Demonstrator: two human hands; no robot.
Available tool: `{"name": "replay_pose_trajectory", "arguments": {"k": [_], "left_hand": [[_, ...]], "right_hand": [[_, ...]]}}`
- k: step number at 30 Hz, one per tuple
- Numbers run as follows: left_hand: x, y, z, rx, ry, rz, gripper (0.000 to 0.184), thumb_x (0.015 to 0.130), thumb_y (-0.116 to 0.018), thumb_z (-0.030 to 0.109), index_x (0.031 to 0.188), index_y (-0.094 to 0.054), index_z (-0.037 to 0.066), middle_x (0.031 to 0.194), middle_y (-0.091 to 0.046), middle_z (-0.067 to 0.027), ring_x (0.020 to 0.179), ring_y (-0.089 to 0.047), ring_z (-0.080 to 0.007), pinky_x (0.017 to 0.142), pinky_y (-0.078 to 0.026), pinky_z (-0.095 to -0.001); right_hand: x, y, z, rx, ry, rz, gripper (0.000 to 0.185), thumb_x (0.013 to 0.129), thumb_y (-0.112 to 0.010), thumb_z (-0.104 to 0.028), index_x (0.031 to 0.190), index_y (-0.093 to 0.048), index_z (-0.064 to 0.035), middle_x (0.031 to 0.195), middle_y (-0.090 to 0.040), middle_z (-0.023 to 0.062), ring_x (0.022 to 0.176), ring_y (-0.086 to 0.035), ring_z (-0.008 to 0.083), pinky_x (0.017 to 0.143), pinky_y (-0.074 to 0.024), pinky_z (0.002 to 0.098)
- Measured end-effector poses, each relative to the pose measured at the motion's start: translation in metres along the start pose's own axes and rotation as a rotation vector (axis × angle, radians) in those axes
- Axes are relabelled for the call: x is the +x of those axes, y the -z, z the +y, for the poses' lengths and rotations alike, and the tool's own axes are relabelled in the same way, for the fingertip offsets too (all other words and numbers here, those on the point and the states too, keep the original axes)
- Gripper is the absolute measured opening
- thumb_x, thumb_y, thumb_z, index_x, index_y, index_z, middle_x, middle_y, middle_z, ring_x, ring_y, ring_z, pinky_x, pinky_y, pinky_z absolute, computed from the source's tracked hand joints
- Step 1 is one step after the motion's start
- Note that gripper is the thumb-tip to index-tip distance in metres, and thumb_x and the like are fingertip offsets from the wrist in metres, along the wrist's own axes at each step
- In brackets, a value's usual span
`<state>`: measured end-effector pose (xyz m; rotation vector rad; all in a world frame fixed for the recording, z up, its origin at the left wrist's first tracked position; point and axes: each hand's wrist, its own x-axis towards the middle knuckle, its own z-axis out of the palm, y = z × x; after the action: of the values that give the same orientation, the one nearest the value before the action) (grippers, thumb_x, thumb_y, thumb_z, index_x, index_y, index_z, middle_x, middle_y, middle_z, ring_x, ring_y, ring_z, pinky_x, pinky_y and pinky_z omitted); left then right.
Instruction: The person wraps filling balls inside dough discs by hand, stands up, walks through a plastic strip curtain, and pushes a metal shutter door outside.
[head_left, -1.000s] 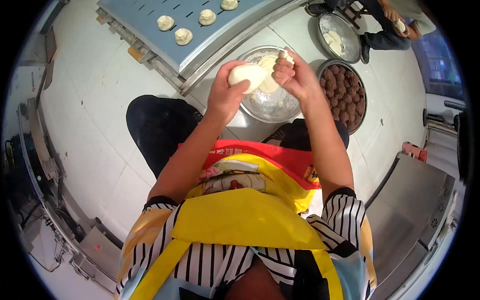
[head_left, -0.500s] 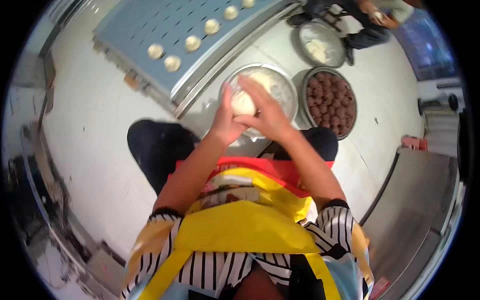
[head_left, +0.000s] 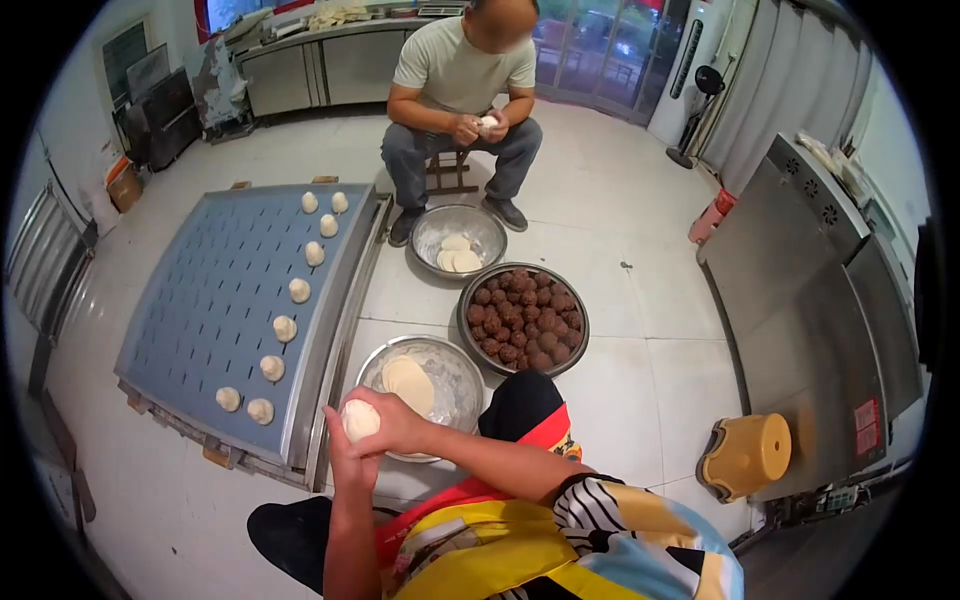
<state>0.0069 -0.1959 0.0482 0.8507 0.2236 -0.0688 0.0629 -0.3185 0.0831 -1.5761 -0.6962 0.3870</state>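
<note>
My left hand (head_left: pixel 347 458) and right hand (head_left: pixel 398 424) are together, cupped around a pale dough ball (head_left: pixel 360 420) at the near left side of the flour-dusted bowl (head_left: pixel 457 385). Dough rounds (head_left: pixel 409 384) overlap inside that bowl; the perforated tray (head_left: pixel 200 300) stands left of it, the basin of brown balls (head_left: pixel 524 320) beyond its right side.

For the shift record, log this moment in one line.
left hand and right hand: around dough ball | nearest bowl: dough rounds inside | co-worker: holding dough piece
</note>
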Motion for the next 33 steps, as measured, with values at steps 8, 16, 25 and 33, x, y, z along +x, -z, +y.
{"name": "replay_pose_trajectory", "arguments": {"k": [8, 16, 25, 33], "left_hand": [[-0.009, 0.009, 0.01, -0.087, 0.117, 0.161, 0.07, 0.086, -0.031, 0.071, 0.121, -0.05, 0.013, 0.109, -0.059, -0.004, 0.097, -0.06, -0.0177, 0.068, -0.052, -0.0337], [-0.027, -0.021, 0.018, -0.014, -0.043, 0.085, 0.054, 0.094, -0.03, 0.059, 0.102, -0.053, 0.011, 0.075, -0.058, -0.0041, 0.058, -0.059, -0.0152, 0.038, -0.041, -0.0256], [-0.025, 0.001, 0.024, -0.052, 0.059, 0.009, 0.066, 0.085, -0.029, 0.073, 0.101, -0.057, 0.014, 0.081, -0.06, -0.0006, 0.067, -0.059, -0.0118, 0.046, -0.042, -0.0254], [-0.031, 0.017, 0.027, -0.077, 0.05, 0.01, 0.066, 0.086, -0.029, 0.072, 0.104, -0.055, 0.014, 0.083, -0.06, -0.0006, 0.069, -0.058, -0.0126, 0.047, -0.042, -0.0253]], "right_hand": [[0.001, -0.005, -0.016, 0.14, 0.122, -0.052, 0.063, 0.063, -0.078, -0.031, 0.114, -0.052, -0.0042, 0.099, -0.059, 0.0131, 0.094, -0.058, 0.0208, 0.079, -0.048, 0.0358], [0.004, -0.015, 0.017, 0.071, -0.017, -0.025, 0.065, 0.066, -0.078, -0.026, 0.119, -0.049, -0.0031, 0.098, -0.062, 0.0112, 0.085, -0.063, 0.0201, 0.063, -0.0519, 0.0314], [0.008, -0.024, -0.024, 0.014, -0.11, -0.041, 0.046, 0.064, -0.073, -0.014, 0.106, -0.055, -0.0037, 0.087, -0.061, 0.0051, 0.077, -0.06, 0.0144, 0.068, -0.0497, 0.0273], [0.01, -0.039, -0.014, -0.049, -0.055, -0.088, 0.045, 0.068, -0.07, -0.015, 0.108, -0.055, -0.0037, 0.088, -0.059, 0.0056, 0.078, -0.057, 0.0131, 0.067, -0.0478, 0.0269]]}}
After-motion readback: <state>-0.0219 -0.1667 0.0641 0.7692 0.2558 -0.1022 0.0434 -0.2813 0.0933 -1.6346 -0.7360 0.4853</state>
